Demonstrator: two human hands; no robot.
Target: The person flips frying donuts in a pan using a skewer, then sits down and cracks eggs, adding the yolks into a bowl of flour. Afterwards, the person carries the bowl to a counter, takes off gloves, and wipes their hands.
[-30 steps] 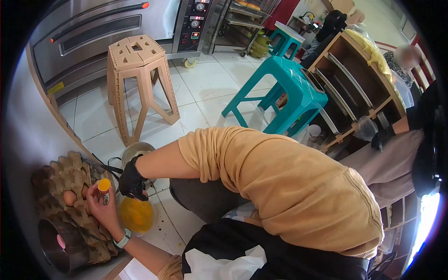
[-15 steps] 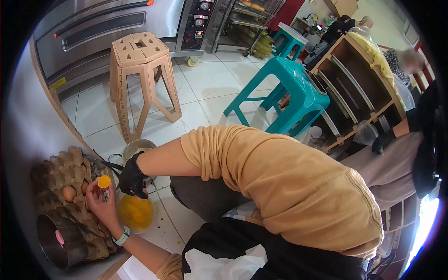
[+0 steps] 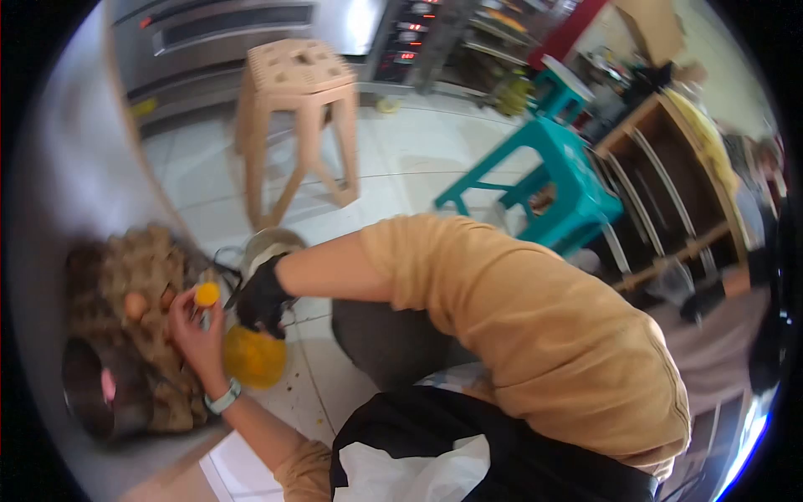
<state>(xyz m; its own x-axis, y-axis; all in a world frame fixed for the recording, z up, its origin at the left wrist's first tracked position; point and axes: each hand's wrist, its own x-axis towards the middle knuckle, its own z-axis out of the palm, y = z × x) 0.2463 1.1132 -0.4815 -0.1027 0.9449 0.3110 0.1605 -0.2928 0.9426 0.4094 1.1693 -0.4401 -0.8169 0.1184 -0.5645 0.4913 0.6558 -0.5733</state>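
Observation:
My bare left hand, with a watch on the wrist, pinches what looks like a half eggshell with a bright yellow-orange yolk. Close beside it is my right hand in a black glove, fingers curled down; what they hold, if anything, is blurred. Below the glove stands a bowl of yellow egg yolks on the floor. A metal bowl sits behind the right hand, partly hidden. Left of my hands, a brown egg rests in the egg trays.
A dark metal pot with something pink inside stands by the trays. Ahead are a beige stool, a teal stool and an oven. On the right, a person with a black-gloved hand stands near a wooden rack.
The view has shifted, so most things sit farther right and the floor things higher. Both hands stay close together by the yolk bowl. My left hand keeps hold of the shell.

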